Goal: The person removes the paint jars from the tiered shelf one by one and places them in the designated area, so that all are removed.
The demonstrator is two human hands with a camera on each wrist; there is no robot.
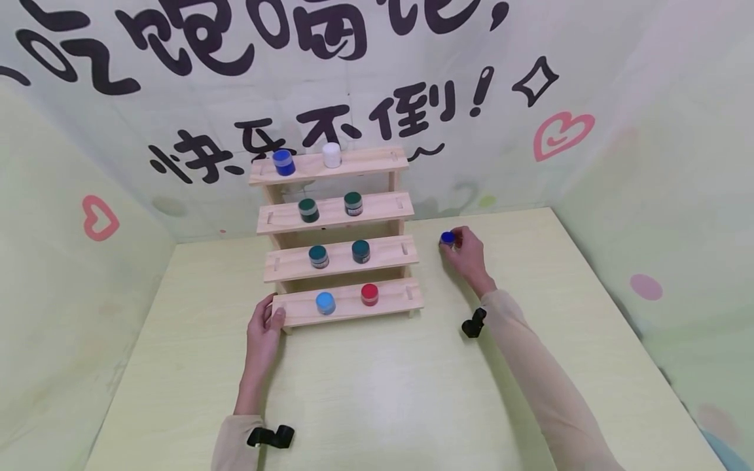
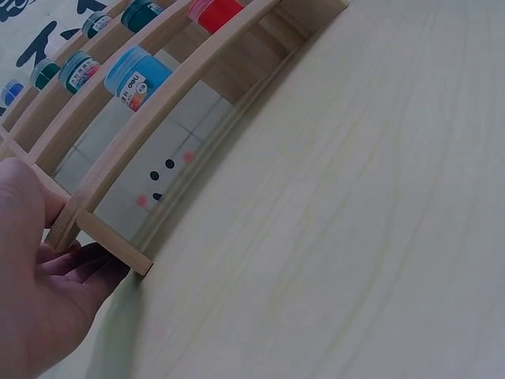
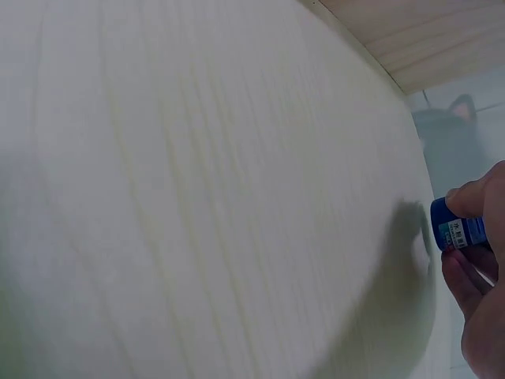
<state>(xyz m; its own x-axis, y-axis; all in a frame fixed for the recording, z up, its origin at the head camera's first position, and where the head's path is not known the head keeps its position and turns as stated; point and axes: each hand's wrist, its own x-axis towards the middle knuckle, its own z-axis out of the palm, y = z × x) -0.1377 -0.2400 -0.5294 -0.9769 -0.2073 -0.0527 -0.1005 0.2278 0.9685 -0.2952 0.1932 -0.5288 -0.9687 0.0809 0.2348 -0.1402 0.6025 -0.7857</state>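
A four-step wooden display rack (image 1: 347, 303) stands against the back wall. My left hand (image 1: 263, 333) grips the left end of its lowest step, thumb on top and fingers underneath in the left wrist view. Right of the rack, near the table's back edge, my right hand (image 1: 469, 257) pinches a small dark blue paint jar (image 3: 451, 227) between thumb and fingers. A light blue jar (image 1: 325, 303) and a red jar (image 1: 369, 294) sit on the lowest step. Dark green jars (image 1: 319, 256) stand in pairs on the two middle steps.
The top step bears a blue jar (image 1: 283, 162) and a white jar (image 1: 332, 155). A pale wooden table (image 1: 377, 392) spreads in front of the rack. Printed cloth walls (image 1: 648, 163) enclose the table at the back and both sides.
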